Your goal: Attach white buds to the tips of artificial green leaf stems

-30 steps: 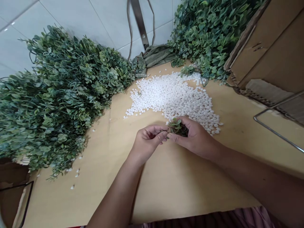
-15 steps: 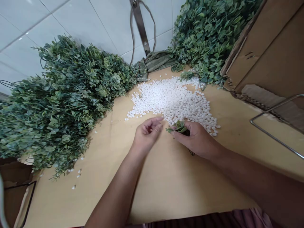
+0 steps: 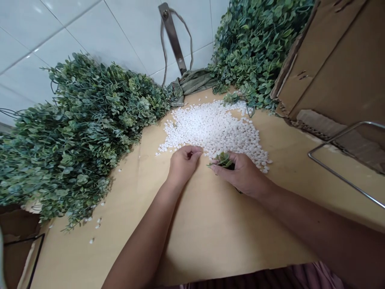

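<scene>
Between the thumb and fingers of my right hand [image 3: 245, 172] is a small sprig of green leaves [image 3: 224, 159], its lower part hidden in the palm. My left hand [image 3: 184, 162] is at the near edge of a spread of small white pieces [image 3: 207, 124], thumb and forefinger pinched together. Whatever it holds, if anything, is too small to make out. A short gap separates the pinched fingertips from the sprig. The white pieces lie scattered on the tan tabletop [image 3: 192, 237] just beyond both hands.
A big heap of leafy green sprigs [image 3: 90, 124] fills the left side. Another heap [image 3: 255, 48] stands at the back right, beside a cardboard box [image 3: 333, 68]. A bent metal rod [image 3: 337, 172] juts in at right. A dark cloth [image 3: 197, 81] lies against the tiled wall.
My left fingers have closed from a loose curl into a pinch by the white pieces. My right hand still holds the sprig. The whole view has shifted slightly.
</scene>
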